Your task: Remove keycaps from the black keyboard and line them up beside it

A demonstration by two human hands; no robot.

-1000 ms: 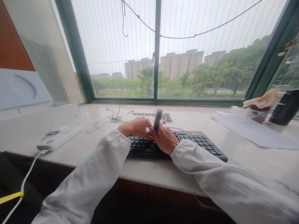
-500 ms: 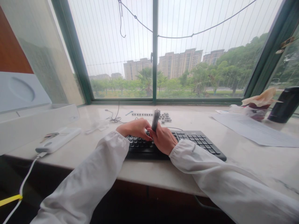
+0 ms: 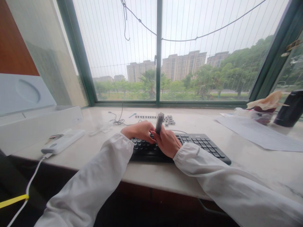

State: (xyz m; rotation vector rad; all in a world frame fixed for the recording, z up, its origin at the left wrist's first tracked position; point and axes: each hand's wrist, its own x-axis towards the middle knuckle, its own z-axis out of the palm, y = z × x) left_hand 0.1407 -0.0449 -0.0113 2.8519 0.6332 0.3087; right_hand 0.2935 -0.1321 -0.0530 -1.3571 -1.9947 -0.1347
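Observation:
A black keyboard [image 3: 201, 142] lies on the pale countertop, and both my hands are over its middle. My right hand [image 3: 168, 142] is closed around a dark, stick-shaped tool [image 3: 159, 123] with a paler top end, which points up; its lower end is hidden by my fingers. Beside it, my left hand [image 3: 140, 130] is bent down over the keys, its fingers curled together near my right fingers. Whether anything sits between the left fingertips is hidden. Several small keycaps [image 3: 169, 120] lie in rows behind the keyboard, partly covered by the tool.
A white power bank [image 3: 63, 142] with keys on it stands left, its white cable hanging over the counter's front edge. A coiled cable [image 3: 117, 121] lies behind my left hand. Paper sheets [image 3: 258, 132] and a black bottle [image 3: 289, 108] are at the right, below the window.
The whole view has shifted slightly, so everything appears a little further right. Both hands keep nearly the same pose over the keyboard, and the tool stays in my right hand.

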